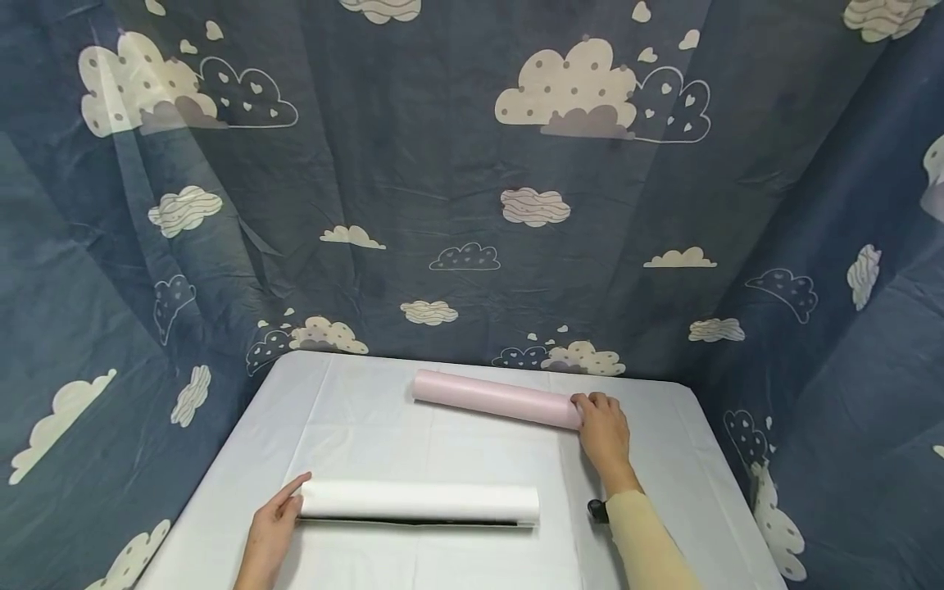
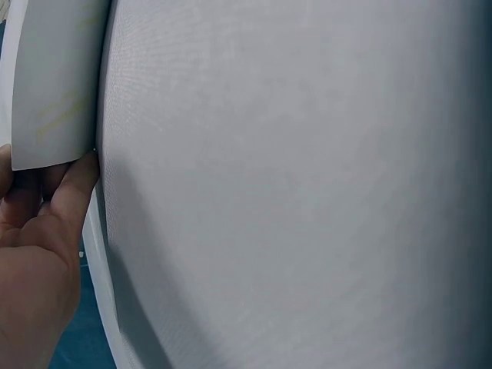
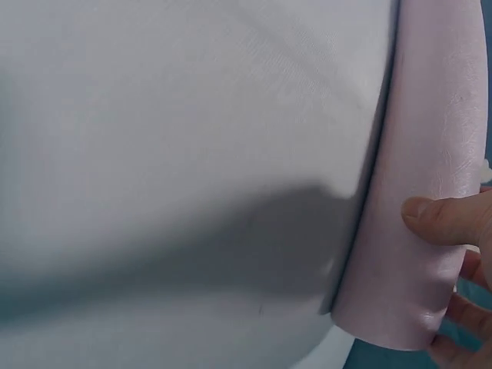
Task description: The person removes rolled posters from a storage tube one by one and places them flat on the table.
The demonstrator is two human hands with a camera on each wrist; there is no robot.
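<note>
A white roll (image 1: 420,501) lies across the front of the table, with a dark strip along its lower edge. My left hand (image 1: 269,528) grips its left end; in the left wrist view the fingers (image 2: 75,188) bend around the roll's end, partly hidden by it. Faint yellow marks show on the roll's surface (image 2: 58,92) there. Farther back, a pink roll (image 1: 494,397) lies slightly slanted. My right hand (image 1: 606,430) holds its right end, and the right wrist view shows the thumb (image 3: 438,217) on the near side and other fingers on the far side.
A white cloth (image 1: 354,442) covers the table. Dark blue curtains (image 1: 442,180) with cloud prints hang behind it and on both sides. A small black object (image 1: 598,511) is beside the right forearm, in a yellow sleeve (image 1: 649,545).
</note>
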